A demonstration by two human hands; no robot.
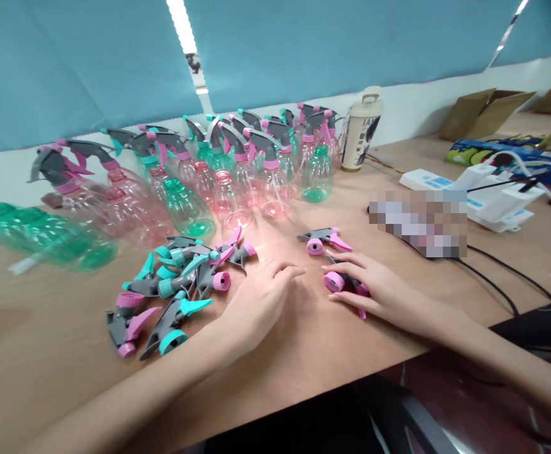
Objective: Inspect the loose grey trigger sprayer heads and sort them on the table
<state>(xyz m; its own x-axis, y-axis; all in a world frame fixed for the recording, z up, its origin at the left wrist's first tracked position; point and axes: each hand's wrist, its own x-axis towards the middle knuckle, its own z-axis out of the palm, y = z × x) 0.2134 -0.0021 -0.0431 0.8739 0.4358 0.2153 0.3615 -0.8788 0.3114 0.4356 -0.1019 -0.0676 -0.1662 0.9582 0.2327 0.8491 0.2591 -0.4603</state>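
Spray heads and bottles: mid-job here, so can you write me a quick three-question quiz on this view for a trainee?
1. Which hand has its fingers over a gray-and-pink spray head?
2. True or false: the printed tumbler stands upright.
3. The green bottle just left of the tumbler is topped by: A) a pink spray head; B) no spray head; C) a flat white lid.

Key: 1. The right hand. 2. True. 3. B.

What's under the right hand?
The right hand partly covers a gray spray head: its pink collar and parts of its body and trigger show around the fingers; the rest, and anything under the palm, is hidden.
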